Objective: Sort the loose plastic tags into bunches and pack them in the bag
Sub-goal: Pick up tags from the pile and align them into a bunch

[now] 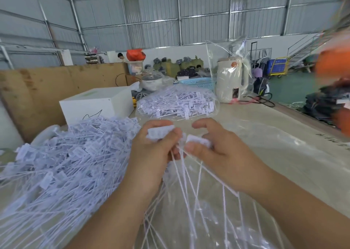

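Observation:
A big heap of loose white plastic tags [62, 163] with long thin tails covers the table's left side. My left hand [151, 154] grips a small bunch of tag heads [161, 133]. My right hand [217, 150] pinches another few tag heads [198, 140] right beside it. The tails [189, 191] of both lots hang down between my forearms. A clear plastic bag [246, 173] lies flat under my hands. Farther back, a second clear bag [178, 102] is filled with bunched tags.
A white box [96, 104] stands behind the heap, with brown board [47, 85] beyond it. A cream appliance wrapped in clear film [231, 80], a blue basket [198, 81] and a pot [151, 80] sit at the back. Dark bundles [325, 104] lie at the right.

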Demonstrator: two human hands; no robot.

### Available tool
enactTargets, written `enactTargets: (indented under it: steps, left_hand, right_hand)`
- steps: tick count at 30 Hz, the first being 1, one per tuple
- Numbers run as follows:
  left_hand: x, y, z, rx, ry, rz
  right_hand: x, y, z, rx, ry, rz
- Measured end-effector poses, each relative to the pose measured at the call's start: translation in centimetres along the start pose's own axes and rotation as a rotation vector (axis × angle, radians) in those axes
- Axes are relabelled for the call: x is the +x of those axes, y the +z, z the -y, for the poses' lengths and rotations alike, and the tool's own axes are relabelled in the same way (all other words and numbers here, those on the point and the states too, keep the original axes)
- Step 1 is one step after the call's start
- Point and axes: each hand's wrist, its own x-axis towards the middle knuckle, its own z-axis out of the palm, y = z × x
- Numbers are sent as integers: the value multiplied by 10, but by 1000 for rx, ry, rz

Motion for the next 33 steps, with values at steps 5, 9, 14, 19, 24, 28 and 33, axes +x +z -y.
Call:
enactTargets:
  steps: [5,9,14,19,24,28,33]
  left_hand:
    - [-3,2,0,56,-85,212]
    - [-3,-1,-1,60,-89,291]
    - [-7,3,2,223,109,220]
    - [-2,-1,0,139,114,51]
    - [-3,7,2,-51,52,-43]
    - [-5,18,2,-230,-30,-67]
    - [-2,15,4,-342,-162,-90]
  right_hand:
    - [0,7,0,-105,-38,132]
    - [0,3,-1,-148,-20,168]
    - [-2,3,-1,-105,-24,155]
    - [0,-8,0,-147,57,241]
    - [6,-10,4,27,75,-18]
    - [6,0,10,46,59,-234]
    - [5,13,16,16,36,-382]
